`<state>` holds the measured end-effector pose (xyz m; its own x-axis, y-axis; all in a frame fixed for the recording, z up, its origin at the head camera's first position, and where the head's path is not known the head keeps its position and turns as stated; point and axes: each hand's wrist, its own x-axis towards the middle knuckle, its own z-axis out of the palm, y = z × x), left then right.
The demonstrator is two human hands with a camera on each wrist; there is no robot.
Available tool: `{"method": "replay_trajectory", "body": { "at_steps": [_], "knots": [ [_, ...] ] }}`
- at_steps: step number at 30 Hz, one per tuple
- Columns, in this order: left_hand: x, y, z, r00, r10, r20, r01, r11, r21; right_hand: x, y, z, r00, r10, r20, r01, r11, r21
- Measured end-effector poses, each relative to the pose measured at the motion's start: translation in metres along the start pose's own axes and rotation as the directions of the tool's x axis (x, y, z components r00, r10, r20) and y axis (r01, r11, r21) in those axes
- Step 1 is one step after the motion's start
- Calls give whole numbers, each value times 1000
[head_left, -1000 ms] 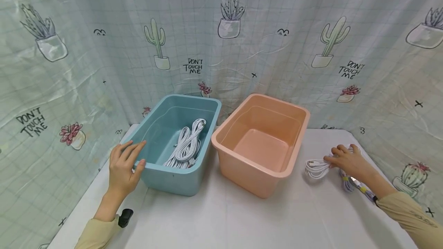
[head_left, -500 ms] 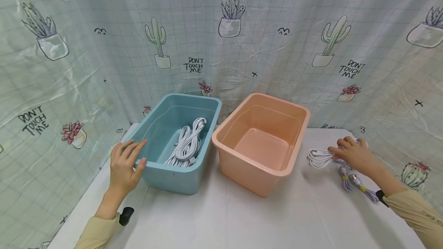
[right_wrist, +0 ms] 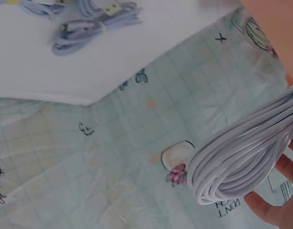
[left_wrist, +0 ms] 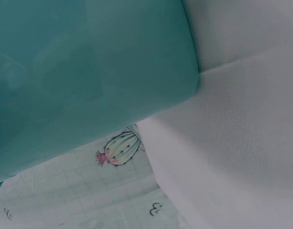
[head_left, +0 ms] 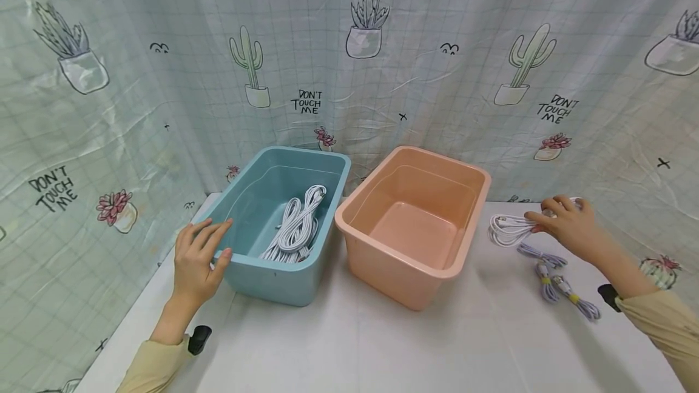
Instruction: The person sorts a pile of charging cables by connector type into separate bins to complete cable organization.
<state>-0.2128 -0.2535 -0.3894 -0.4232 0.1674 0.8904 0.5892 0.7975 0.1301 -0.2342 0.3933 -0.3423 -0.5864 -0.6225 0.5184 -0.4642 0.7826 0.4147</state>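
A coiled white cable (head_left: 509,230) is gripped in my right hand (head_left: 570,228), lifted above the table's right side. In the right wrist view the long loops of this white cable (right_wrist: 232,162) hang beside the fingertips. Below the hand lie lilac-grey cable bundles: one (head_left: 542,255) nearest it, and two with yellow bands, a small one (head_left: 547,284) and a longer one (head_left: 576,299). My left hand (head_left: 196,262) rests at the near left corner of the blue bin (head_left: 262,264), fingers loosely extended. White coiled cables (head_left: 297,229) lie inside that bin.
An orange bin (head_left: 382,276) stands between the blue bin and the lilac-grey cables, its visible floor bare. White cloth covers the table (head_left: 349,344). A curtain (head_left: 404,83) with cactus prints hangs around the back and sides. The left wrist view shows mostly the blue bin's wall (left_wrist: 89,71).
My right hand has raised the white cable up and away from the table, uncovering the lilac-grey bundles beneath. My left hand has stayed at the blue bin.
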Motion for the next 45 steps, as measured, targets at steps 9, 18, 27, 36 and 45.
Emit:
{"method": "replay_trajectory", "body": {
  "at_steps": [9, 18, 27, 36, 45],
  "knots": [
    [0, 1, 0, 1000, 0, 6, 0, 1000, 0, 29, 8, -22, 999, 41, -25, -41, 999, -3],
    [0, 1, 0, 1000, -4, 2, 4, 1000, 2, 61, 4, -41, 1000, 26, 12, -26, 1000, 15],
    [-1, 1, -1, 1000, -7, 2, 7, 1000, -4, 88, -4, -49, 1000, -29, 4, 29, 999, 15],
    [0, -1, 0, 1000, -2, -4, 2, 1000, -6, 112, -18, -55, 994, -15, 104, 12, 999, 35],
    [-1, -1, 1, 1000, -11, -2, 11, 1000, -7, 139, -38, -51, 984, -68, 165, 56, 996, 76]
  ]
}}
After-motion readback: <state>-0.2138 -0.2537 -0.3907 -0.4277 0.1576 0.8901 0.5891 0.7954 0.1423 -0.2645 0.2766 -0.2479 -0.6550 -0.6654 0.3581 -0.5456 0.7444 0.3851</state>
